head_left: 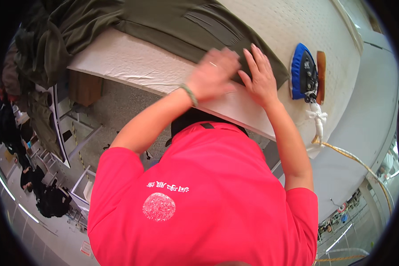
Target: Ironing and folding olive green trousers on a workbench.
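Both hands press flat on an olive-green garment spread over the white padded tabletop. The left hand, blurred and wearing a wristband, lies with fingers spread on the near hem; the right hand lies just beside it, fingers extended and open, gripping nothing. The garment's long axis runs away from the hands toward the upper left, where more cloth bunches at the tabletop's end. A blue iron rests to the right, nearer the right hand.
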A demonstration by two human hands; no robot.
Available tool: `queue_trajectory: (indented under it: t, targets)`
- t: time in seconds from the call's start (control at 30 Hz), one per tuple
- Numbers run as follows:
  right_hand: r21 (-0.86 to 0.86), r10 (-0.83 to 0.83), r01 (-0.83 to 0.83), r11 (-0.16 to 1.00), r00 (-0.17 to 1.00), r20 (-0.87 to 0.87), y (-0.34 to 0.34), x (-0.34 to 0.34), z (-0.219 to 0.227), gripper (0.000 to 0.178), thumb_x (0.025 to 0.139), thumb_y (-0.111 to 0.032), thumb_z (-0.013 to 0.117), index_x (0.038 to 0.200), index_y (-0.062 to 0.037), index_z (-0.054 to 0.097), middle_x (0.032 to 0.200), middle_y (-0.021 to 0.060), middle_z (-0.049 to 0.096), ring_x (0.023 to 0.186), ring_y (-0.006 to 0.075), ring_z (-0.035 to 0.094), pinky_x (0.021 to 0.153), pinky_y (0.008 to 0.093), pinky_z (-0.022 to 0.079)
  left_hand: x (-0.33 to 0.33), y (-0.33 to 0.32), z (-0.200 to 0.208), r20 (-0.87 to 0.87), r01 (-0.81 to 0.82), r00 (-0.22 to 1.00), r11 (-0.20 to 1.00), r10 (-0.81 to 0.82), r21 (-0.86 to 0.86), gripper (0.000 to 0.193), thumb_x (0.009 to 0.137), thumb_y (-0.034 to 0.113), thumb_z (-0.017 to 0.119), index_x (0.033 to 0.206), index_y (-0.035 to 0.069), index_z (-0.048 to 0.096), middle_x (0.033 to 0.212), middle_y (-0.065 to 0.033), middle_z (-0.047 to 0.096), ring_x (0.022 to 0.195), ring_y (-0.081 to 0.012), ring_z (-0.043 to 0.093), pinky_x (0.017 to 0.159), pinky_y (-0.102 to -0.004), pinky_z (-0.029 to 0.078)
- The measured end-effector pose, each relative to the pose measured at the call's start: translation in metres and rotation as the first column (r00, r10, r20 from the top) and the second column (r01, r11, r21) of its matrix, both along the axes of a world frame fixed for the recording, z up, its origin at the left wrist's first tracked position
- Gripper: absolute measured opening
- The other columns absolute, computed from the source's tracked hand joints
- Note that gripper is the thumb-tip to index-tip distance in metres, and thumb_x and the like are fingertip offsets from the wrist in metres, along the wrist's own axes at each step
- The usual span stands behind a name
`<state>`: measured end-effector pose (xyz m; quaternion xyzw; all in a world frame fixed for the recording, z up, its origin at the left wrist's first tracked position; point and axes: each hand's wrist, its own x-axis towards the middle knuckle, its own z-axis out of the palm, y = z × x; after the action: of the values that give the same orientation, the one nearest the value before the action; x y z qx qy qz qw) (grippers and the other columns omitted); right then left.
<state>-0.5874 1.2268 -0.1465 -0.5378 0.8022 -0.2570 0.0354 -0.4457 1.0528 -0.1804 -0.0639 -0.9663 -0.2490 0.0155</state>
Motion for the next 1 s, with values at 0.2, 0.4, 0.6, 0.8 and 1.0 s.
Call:
queue_trajectory:
  t: [0.2, 0.4, 0.6, 0.8, 1.0]
  targets:
    - [0.228, 0.034, -0.014, 0.974, 0.996, -0.085, 0.011, 0.008, 0.002, 0.065, 0.094, -0.030, 0.066, 0.151, -0.0084, 0.045, 0.160, 0.0146, 0.038, 0.149, 0.0328, 0.033, 0.123, 0.0483, 0.024, 0.111, -0.222, -0.030, -0.315, -0.858, 0.470, 0.342, 0.825, -0.383, 0.066, 0.098, 0.046, 0.061, 0.145, 0.001, 0.049, 0.149, -0.0160, 0.052, 0.138, -0.0315, 0.048, 0.116, -0.0493, 0.034]
    - [0.107, 0.276, -0.271, 0.957, 0.961, -0.033, -0.098, 0.008, 0.005, 0.048, 0.093, -0.011, 0.063, 0.140, -0.0064, 0.056, 0.151, 0.0130, 0.050, 0.143, 0.0308, 0.043, 0.118, 0.0452, 0.035, 0.072, -0.225, 0.015, 0.306, -0.775, 0.019, -0.179, 0.952, 0.606, 0.050, 0.088, 0.029, 0.079, 0.122, -0.004, 0.061, 0.109, -0.0102, 0.070, 0.086, -0.0166, 0.069, 0.070, -0.0295, 0.052]
    - [-0.022, 0.402, -0.406, 0.914, 0.909, -0.107, -0.229, 0.019, -0.036, 0.040, 0.092, -0.005, 0.063, 0.131, -0.0057, 0.062, 0.146, 0.0114, 0.055, 0.139, 0.0294, 0.049, 0.116, 0.0428, 0.040, 0.065, -0.275, 0.015, 0.562, -0.733, 0.303, -0.188, 0.770, 0.653, 0.044, 0.083, 0.029, 0.085, 0.102, -0.005, 0.065, 0.081, -0.0039, 0.069, 0.066, -0.0107, 0.066, 0.053, -0.0211, 0.046]
    - [0.125, 0.359, -0.345, 0.930, 0.927, -0.108, -0.320, 0.090, -0.038, 0.071, 0.095, -0.048, 0.059, 0.151, -0.0079, 0.043, 0.160, 0.0112, 0.038, 0.151, 0.0278, 0.031, 0.125, 0.0473, 0.020, 0.082, -0.272, -0.005, 0.150, -0.945, 0.226, 0.179, 0.963, 0.275, 0.035, 0.080, 0.030, 0.087, 0.087, 0.003, 0.065, 0.076, -0.0068, 0.068, 0.061, -0.0186, 0.064, 0.055, -0.0293, 0.048]
    - [0.219, 0.138, -0.134, 0.967, 0.990, -0.005, -0.225, 0.052, -0.022, 0.081, 0.093, -0.052, 0.061, 0.154, -0.0039, 0.038, 0.163, 0.0154, 0.032, 0.152, 0.0315, 0.027, 0.124, 0.0498, 0.018, 0.075, -0.237, 0.013, 0.041, -0.952, 0.301, 0.298, 0.953, 0.066, 0.030, 0.083, 0.034, 0.081, 0.087, 0.008, 0.067, 0.087, -0.0082, 0.070, 0.076, -0.0284, 0.067, 0.067, -0.0394, 0.052]
